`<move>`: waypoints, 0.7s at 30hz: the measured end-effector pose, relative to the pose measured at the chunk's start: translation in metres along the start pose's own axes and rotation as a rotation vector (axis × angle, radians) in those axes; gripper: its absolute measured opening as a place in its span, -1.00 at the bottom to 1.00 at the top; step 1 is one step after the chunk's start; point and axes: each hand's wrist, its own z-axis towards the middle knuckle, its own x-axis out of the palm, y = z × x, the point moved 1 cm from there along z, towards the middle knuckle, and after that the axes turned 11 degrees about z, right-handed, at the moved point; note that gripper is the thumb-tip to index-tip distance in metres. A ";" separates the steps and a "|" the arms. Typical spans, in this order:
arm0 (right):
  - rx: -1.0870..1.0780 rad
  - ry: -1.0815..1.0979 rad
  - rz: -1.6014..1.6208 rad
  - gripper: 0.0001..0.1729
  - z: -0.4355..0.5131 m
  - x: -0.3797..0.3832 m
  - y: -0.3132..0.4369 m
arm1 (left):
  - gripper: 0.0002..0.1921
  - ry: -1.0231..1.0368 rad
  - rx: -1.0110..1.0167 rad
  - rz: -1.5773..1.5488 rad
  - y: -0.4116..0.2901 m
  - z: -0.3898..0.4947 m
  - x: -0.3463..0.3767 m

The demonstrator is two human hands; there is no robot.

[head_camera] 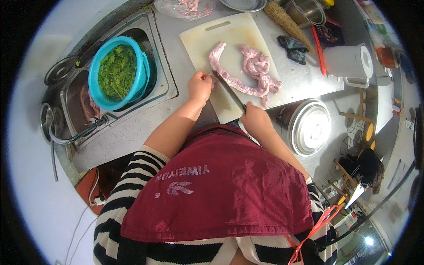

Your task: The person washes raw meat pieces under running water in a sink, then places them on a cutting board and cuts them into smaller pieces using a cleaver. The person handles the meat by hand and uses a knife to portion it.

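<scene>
On the white cutting board (228,28) lie a long curved strip of raw pink meat (225,77) and, to its right, a coiled heap of the same meat (256,64), which looks like intestine. My right hand (257,119) grips the handle of a kitchen knife (230,92). Its blade slants across the board, with the tip beside the curved strip. At the board's left edge my left hand (199,86) is closed, fingertips together on a small pale scrap of meat (214,80) by the knife tip. The scrap is partly hidden by the fingers.
Leafy greens (117,73) fill a turquoise bucket (96,97) in the sink (165,71) on the left. Past the board are a plastic bag of meat (185,8) and a metal bowl (243,4). A white jug (346,63) stands right; a lidded metal container (309,129) is below.
</scene>
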 end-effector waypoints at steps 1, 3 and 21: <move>0.036 0.013 -0.039 -0.78 -0.009 -0.003 -0.003 | -0.87 -0.015 -0.009 -0.040 0.001 0.000 -0.005; 0.009 0.009 -0.055 -0.80 -0.032 -0.014 -0.014 | -0.85 -0.028 -0.011 -0.103 0.002 0.002 -0.015; 0.052 0.020 0.102 -0.74 -0.081 -0.028 -0.050 | -0.61 -0.626 0.760 0.358 -0.166 0.138 -0.086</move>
